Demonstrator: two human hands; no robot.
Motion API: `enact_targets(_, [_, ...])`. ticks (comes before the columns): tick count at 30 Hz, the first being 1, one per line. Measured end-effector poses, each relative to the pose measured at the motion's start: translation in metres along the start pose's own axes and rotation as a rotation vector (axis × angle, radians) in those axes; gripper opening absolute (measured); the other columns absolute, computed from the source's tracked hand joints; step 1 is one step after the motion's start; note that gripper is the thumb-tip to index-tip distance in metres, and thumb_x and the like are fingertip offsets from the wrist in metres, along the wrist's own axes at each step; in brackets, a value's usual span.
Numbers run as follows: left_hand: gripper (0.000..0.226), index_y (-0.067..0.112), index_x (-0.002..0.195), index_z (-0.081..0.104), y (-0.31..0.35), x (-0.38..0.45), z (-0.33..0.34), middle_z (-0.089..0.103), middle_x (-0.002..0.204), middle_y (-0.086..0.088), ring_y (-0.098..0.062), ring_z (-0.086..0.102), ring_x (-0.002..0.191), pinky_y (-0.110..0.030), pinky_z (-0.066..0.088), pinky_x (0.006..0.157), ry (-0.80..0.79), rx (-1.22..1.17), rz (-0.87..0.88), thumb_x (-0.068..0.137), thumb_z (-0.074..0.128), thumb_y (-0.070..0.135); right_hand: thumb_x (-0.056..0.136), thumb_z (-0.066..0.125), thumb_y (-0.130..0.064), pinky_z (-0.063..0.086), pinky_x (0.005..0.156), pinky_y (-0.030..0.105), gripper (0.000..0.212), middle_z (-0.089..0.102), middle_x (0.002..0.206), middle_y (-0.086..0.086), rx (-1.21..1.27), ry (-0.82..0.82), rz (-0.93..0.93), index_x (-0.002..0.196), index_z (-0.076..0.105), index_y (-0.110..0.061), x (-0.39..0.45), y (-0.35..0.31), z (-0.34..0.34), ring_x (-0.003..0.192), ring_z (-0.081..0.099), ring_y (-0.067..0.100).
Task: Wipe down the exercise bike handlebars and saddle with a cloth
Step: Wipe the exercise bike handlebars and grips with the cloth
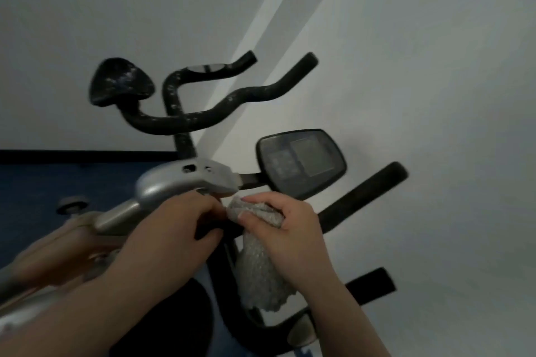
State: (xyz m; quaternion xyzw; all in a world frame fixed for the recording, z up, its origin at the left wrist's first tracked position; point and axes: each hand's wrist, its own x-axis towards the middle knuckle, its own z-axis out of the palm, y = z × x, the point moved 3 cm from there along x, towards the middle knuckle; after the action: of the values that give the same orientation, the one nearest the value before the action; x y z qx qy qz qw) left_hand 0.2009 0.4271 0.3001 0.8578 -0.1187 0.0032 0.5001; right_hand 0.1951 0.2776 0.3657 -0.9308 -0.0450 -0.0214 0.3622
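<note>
A head-worn camera, tilted, looks down at an exercise bike standing by a pale wall [435, 95]. Both bare hands meet near the centre of the bike, just below its grey plastic housing [185, 180] and the dark display console [301, 164].

The right hand [293, 229] grasps a grey, nubbly cloth [261, 269]. Its fingers bunch the top of the cloth against the black handlebar [362, 197] close to where the bar meets the stem, and the rest of the cloth hangs down below the hand. The left hand [171, 235] is clenched around a dark part of the bar just beside the cloth, seemingly steadying it.

The handlebar's right arm runs up and away from the hands towards the wall. Farther off, a second black handlebar [232, 101] and a black saddle [119, 84] show pale, dusty speckles; whether they belong to this bike or to another is unclear.

Judging from this, the task looks to be at an early stage: the cloth is at work on the middle of the handlebar, while the outer ends and the saddle seem yet to be wiped.
</note>
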Motion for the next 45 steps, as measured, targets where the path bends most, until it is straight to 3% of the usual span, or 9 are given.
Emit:
enact_targets(9, [0.029, 0.040, 0.111, 0.058, 0.071, 0.066, 0.063, 0.052, 0.104, 0.024, 0.000, 0.050, 0.099, -0.025, 0.046, 0.087, -0.107, 0.027, 0.204, 0.083, 0.061, 0.046, 0.076, 0.077, -0.018, 0.030, 0.080, -0.004, 0.019, 0.059, 0.089, -0.020, -0.703, 0.510, -0.132, 0.094, 0.071, -0.020, 0.017, 0.005, -0.176, 0.088, 0.054, 0.005])
enact_targets(13, [0.025, 0.040, 0.109, 0.059, 0.075, 0.077, 0.082, 0.055, 0.103, 0.020, -0.001, 0.051, 0.095, -0.023, 0.046, 0.086, -0.171, -0.028, 0.188, 0.084, 0.059, 0.047, 0.081, 0.071, -0.017, 0.032, 0.077, -0.002, 0.016, 0.058, 0.087, -0.019, -0.676, 0.622, -0.126, 0.097, 0.070, -0.019, 0.032, 0.003, -0.191, 0.087, 0.053, 0.006])
enact_targets(18, [0.016, 0.037, 0.092, 0.065, 0.071, 0.080, 0.089, 0.061, 0.085, 0.016, 0.000, 0.056, 0.077, -0.021, 0.048, 0.073, -0.261, -0.090, 0.153, 0.080, 0.064, 0.049, 0.080, 0.072, -0.025, 0.036, 0.066, -0.002, 0.012, 0.066, 0.084, -0.015, -0.625, 0.383, 0.068, 0.090, 0.069, -0.030, 0.043, 0.010, -0.200, 0.080, 0.058, 0.000])
enact_targets(23, [0.013, 0.036, 0.086, 0.067, 0.067, 0.078, 0.087, 0.063, 0.084, 0.015, -0.001, 0.058, 0.078, -0.020, 0.048, 0.072, -0.258, -0.117, 0.149, 0.079, 0.065, 0.048, 0.074, 0.075, -0.023, 0.041, 0.061, 0.015, 0.011, 0.066, 0.076, -0.009, -0.751, 0.298, 0.253, 0.085, 0.076, -0.024, 0.027, -0.010, -0.229, 0.075, 0.059, 0.005])
enact_targets(27, [0.011, 0.039, 0.084, 0.066, 0.067, 0.077, 0.088, 0.062, 0.086, 0.018, 0.001, 0.057, 0.081, -0.020, 0.047, 0.074, -0.252, -0.114, 0.158, 0.079, 0.064, 0.049, 0.078, 0.070, -0.016, 0.047, 0.073, 0.020, 0.012, 0.070, 0.081, -0.014, -0.757, 0.526, 0.033, 0.085, 0.075, -0.024, 0.036, -0.008, -0.197, 0.087, 0.059, 0.004])
enact_targets(32, [0.012, 0.039, 0.084, 0.066, 0.066, 0.078, 0.088, 0.062, 0.086, 0.018, 0.000, 0.057, 0.081, -0.021, 0.047, 0.073, -0.243, -0.119, 0.166, 0.079, 0.064, 0.049, 0.049, 0.080, 0.008, 0.044, 0.050, 0.023, 0.046, 0.069, 0.079, 0.000, -1.209, 0.433, -0.093, 0.089, 0.070, -0.011, 0.037, 0.012, -0.160, 0.085, 0.057, 0.021])
enact_targets(35, [0.012, 0.039, 0.082, 0.065, 0.064, 0.078, 0.089, 0.062, 0.087, 0.017, -0.001, 0.057, 0.080, -0.022, 0.048, 0.073, -0.248, -0.116, 0.176, 0.080, 0.063, 0.050, 0.052, 0.073, 0.016, 0.050, 0.047, 0.030, 0.044, 0.069, 0.083, 0.005, -1.383, 0.390, -0.261, 0.091, 0.068, -0.005, 0.032, 0.018, -0.152, 0.084, 0.059, 0.024])
enact_targets(41, [0.013, 0.037, 0.084, 0.066, 0.065, 0.077, 0.087, 0.061, 0.088, 0.017, -0.002, 0.057, 0.081, -0.026, 0.050, 0.075, -0.242, -0.134, 0.180, 0.081, 0.062, 0.049, 0.075, 0.071, -0.004, 0.052, 0.065, 0.028, 0.019, 0.071, 0.086, -0.006, -1.098, 0.304, -0.332, 0.092, 0.072, -0.013, 0.033, 0.014, -0.158, 0.087, 0.056, 0.018])
enact_targets(45, [0.015, 0.034, 0.086, 0.067, 0.065, 0.077, 0.085, 0.062, 0.086, 0.015, -0.002, 0.058, 0.079, -0.028, 0.051, 0.075, -0.249, -0.140, 0.187, 0.081, 0.063, 0.047, 0.086, 0.065, -0.033, 0.035, 0.075, 0.002, 0.014, 0.063, 0.082, -0.017, -0.824, 0.332, -0.147, 0.095, 0.071, -0.025, 0.036, 0.002, -0.186, 0.088, 0.055, 0.002])
